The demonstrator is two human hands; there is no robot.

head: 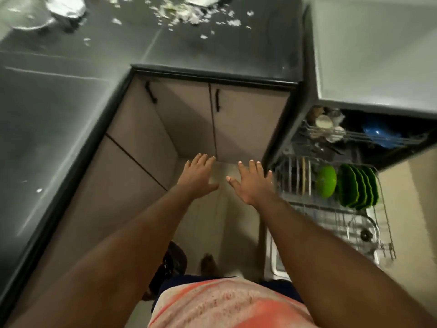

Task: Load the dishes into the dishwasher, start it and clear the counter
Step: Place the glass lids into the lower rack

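Observation:
My left hand [198,175] and my right hand [254,183] are stretched out flat in front of me over the floor, fingers apart, holding nothing. To the right, the dishwasher stands open with its lower rack [331,216] pulled out. Several green plates [357,189] and a green bowl [326,182] stand in it, with thin pale plates [305,177] beside them. The upper rack [350,136] holds cups [324,121] and a blue dish [380,137]. On the dark counter [71,102], food scraps [186,13] lie scattered at the far edge, with blurred metal bowls [30,14] at the far left.
The L-shaped counter wraps the left and far sides, with beige cabinet doors [248,119] below. A grey appliance top [378,48] sits above the dishwasher. The open dishwasher door [281,256] lies low at my right. My feet stand on the tiled floor [212,221].

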